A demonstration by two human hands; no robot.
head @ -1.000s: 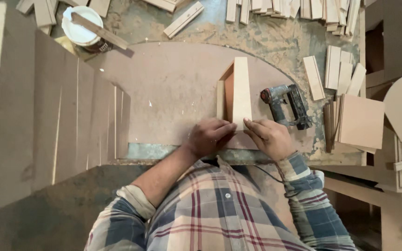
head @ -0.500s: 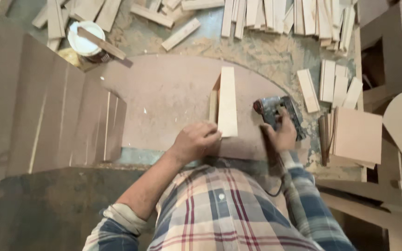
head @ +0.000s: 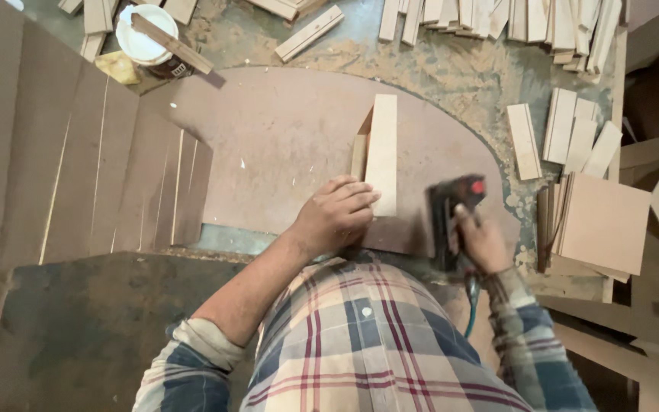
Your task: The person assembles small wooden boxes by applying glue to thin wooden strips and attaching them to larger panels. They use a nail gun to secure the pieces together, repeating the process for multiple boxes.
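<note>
right hand [head: 486, 243]: left the wood strip a second ago, now wrapped around nail gun [head: 451, 217], lifting it | left hand [head: 337, 216]: fingers spread, still pressing wood strip [head: 381, 152] upright on rounded board [head: 284, 145] | fastening looks imminent

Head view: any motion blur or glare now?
Head view: the nail gun and the right hand on it are motion-blurred; the left hand and the upright wood block are sharp; light is soft and even, without glare.
</note>
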